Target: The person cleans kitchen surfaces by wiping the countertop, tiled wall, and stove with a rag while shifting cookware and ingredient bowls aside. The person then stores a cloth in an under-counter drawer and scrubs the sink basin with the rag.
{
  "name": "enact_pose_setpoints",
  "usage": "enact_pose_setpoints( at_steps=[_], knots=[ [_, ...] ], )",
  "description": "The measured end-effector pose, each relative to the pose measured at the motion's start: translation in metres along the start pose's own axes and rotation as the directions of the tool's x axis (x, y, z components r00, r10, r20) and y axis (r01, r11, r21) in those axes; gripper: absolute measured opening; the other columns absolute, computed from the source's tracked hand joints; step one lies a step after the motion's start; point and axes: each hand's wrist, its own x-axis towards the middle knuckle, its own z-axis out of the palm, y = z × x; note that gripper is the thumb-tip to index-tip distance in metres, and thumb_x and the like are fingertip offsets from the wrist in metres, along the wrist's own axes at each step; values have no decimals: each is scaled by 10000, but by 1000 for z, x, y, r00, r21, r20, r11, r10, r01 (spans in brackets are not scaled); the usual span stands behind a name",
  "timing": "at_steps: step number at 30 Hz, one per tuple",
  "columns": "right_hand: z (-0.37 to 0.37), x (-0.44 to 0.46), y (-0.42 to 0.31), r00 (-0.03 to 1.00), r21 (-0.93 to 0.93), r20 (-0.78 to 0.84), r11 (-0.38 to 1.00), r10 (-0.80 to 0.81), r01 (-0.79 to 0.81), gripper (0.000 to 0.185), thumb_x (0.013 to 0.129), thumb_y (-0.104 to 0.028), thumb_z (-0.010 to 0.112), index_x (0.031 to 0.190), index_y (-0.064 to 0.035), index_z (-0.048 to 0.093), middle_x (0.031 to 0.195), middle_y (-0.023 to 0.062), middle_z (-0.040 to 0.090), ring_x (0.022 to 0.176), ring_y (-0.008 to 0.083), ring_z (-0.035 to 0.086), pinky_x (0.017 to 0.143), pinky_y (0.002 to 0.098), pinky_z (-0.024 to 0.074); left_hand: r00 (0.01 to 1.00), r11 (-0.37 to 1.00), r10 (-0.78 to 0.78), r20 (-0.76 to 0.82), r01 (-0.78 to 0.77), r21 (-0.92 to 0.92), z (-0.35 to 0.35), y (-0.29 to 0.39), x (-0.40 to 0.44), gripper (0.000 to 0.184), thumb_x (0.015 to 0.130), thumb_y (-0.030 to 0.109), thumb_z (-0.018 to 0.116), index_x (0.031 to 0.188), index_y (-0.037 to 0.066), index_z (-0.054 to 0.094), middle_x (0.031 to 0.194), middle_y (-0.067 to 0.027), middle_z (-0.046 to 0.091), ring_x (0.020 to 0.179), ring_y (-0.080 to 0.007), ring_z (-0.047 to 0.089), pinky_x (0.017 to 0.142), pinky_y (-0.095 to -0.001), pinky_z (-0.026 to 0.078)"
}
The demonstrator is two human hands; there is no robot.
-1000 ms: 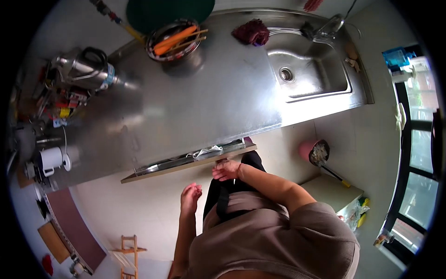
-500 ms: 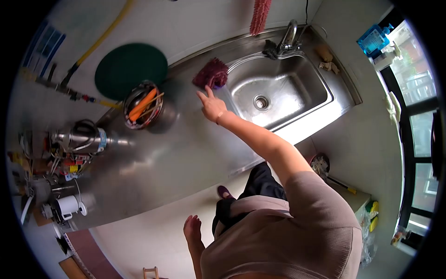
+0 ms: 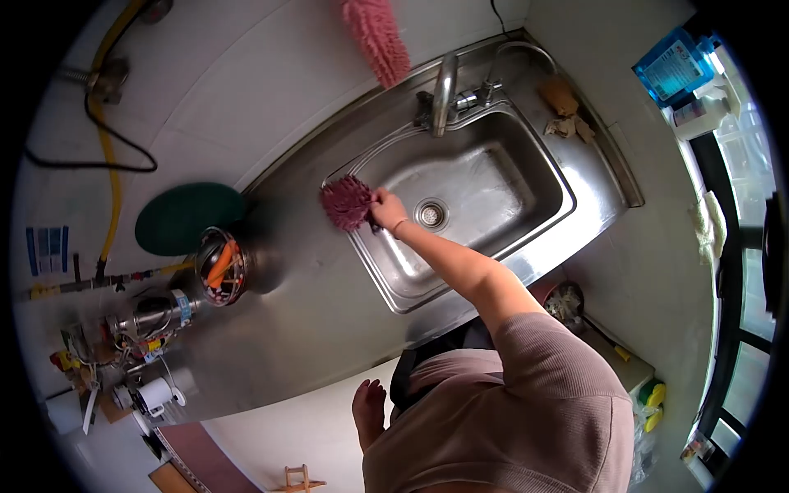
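Observation:
At the left rim of the steel sink [image 3: 493, 177], a dark red fluffy cloth [image 3: 345, 203] is pinched in my right hand [image 3: 387, 209]. The cloth hangs over the counter side of the rim, and my fingers are closed on its right edge. My left hand [image 3: 370, 407] is low beside my body, below the counter's front edge, touching nothing; its fingers are loosely apart.
A steel faucet [image 3: 444, 94] stands behind the sink, with a pink fluffy cloth [image 3: 376, 41] hanging on the wall. To the left are a bowl with carrots [image 3: 220, 267], a green round board [image 3: 189, 218] and a kettle [image 3: 160, 312]. A bin [image 3: 564, 302] stands below the counter at right.
My right hand has gone from near the drawer up to the red cloth and taken hold of it. The drawer is shut now. The view has shifted toward the sink.

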Motion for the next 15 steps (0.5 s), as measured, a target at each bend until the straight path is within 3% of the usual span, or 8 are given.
enact_pose_setpoints(
  at_steps=[2, 4, 7, 9, 10, 12, 13, 15],
  knots=[
    [-23, 9, 35, 992, 100, -101, 992, 81, -71, 162, 803, -170, 512, 845, -22, 564, 716, 165, 606, 686, 276, 576, 707, 356, 445, 997, 993, 62, -37, -58, 100, 29, 10, 0, 283, 887, 174, 485, 1119, 12, 500, 995, -159, 597, 857, -243, 567, 776, -366, 472],
    [-54, 7, 47, 995, 130, -77, 990, 66, -55, 195, 815, -199, 511, 863, -19, 565, 745, 142, 608, 698, 216, 559, 704, 336, 440, 998, 992, 50, 22, -52, 118, 36, 21, 8, 262, 894, 161, 475, 1108, 12, 503, 983, -155, 601, 843, -239, 575, 763, -360, 483],
    [-99, -4, 54, 999, -37, -41, 999, 19, -20, 177, 816, -202, 510, 878, -44, 561, 768, 154, 612, 728, 260, 585, 702, 343, 448, 996, 975, 54, 76, -69, 212, 66, 36, 16, 249, 899, 151, 476, 1099, 4, 496, 974, -149, 598, 849, -218, 579, 768, -354, 489],
    [-124, -16, 42, 997, -357, -67, 934, -30, 4, 151, 801, -191, 537, 899, -78, 556, 789, 172, 614, 780, 317, 598, 695, 370, 466, 988, 967, 62, 140, -94, 238, 85, 43, 20, 250, 897, 152, 480, 1096, 2, 497, 978, -148, 597, 849, -217, 578, 771, -350, 488],
    [-136, -25, 33, 995, -364, -88, 932, -39, 4, 151, 801, -191, 537, 899, -78, 556, 789, 172, 614, 780, 317, 598, 695, 370, 466, 978, 959, 85, 193, -133, 250, 92, 45, 20, 251, 895, 153, 485, 1094, 1, 497, 982, -147, 596, 850, -216, 578, 773, -345, 486],
    [-156, -38, 19, 984, -572, 45, 803, -174, 168, 171, 787, -201, 554, 926, -103, 563, 814, 180, 613, 830, 342, 590, 691, 406, 479, 969, 961, 71, 235, -129, 245, 107, 48, 30, 250, 891, 149, 492, 1089, -4, 497, 985, -155, 591, 847, -218, 576, 773, -336, 484],
    [-162, -40, 22, 944, -566, 129, 758, -305, 323, 202, 776, -206, 536, 947, -101, 555, 822, 162, 615, 818, 317, 603, 662, 440, 479, 962, 958, 60, 266, -130, 256, 115, 49, 36, 248, 888, 143, 496, 1086, -6, 497, 980, -158, 591, 844, -218, 575, 768, -334, 484],
    [-170, -52, 20, 926, -647, 327, 669, -190, 366, 338, 760, -211, 545, 1082, -111, 520, 1042, 177, 568, 877, 332, 601, 731, 431, 483, 945, 956, 38, 324, -129, 265, 133, 51, 46, 235, 880, 125, 504, 1070, -13, 498, 961, -165, 593, 828, -218, 576, 752, -332, 487]
  ],
)
